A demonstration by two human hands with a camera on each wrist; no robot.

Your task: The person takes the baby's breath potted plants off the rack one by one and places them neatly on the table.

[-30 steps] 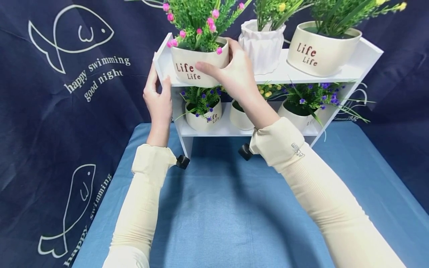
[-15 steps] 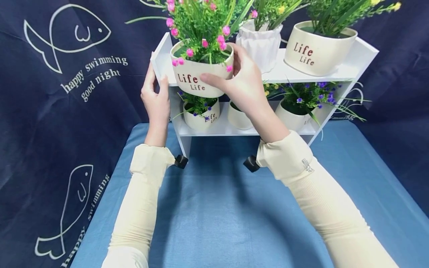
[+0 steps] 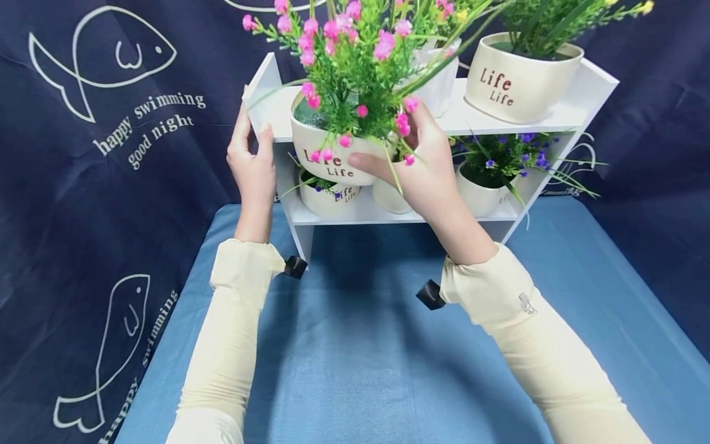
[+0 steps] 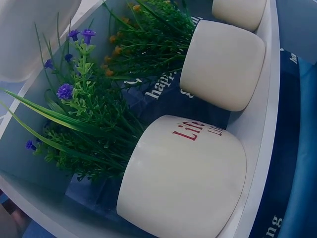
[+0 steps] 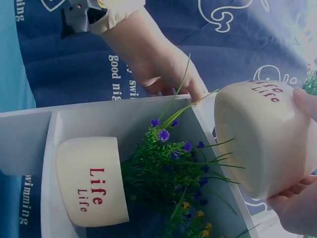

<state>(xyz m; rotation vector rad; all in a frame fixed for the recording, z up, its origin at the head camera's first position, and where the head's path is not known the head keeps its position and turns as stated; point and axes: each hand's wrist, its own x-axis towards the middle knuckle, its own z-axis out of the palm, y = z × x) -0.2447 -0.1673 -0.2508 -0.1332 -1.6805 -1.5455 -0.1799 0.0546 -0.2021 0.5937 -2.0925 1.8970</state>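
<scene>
Just out in front of the shelf (image 3: 269, 111), we hold the pot (image 3: 330, 145) up in our right hand (image 3: 429, 163), grasping it with the thumb across the lettered front and the fingers round the side. Its underside shows bare in the right wrist view, clear of the top board. Above our grip spread the pink flowers (image 3: 384, 45), a few drooping over the rim beside our thumb.

Left of that grip, our left hand (image 3: 252, 169) clasps the shelf's end panel. Behind the grip, on the top board, stands the white vase (image 3: 442, 83), partly hidden by leaves; farther right of it is the big pot (image 3: 518, 83), upright.

Below the grip, three more stand on the lower board: the left pot (image 3: 327, 200), partly covered by what we hold, the middle pot (image 3: 391, 196) and the right pot (image 3: 482, 191) with purple flowers. Nearer us than the grip, blue cloth (image 3: 355, 345) lies under our sleeves (image 3: 499, 302).
</scene>
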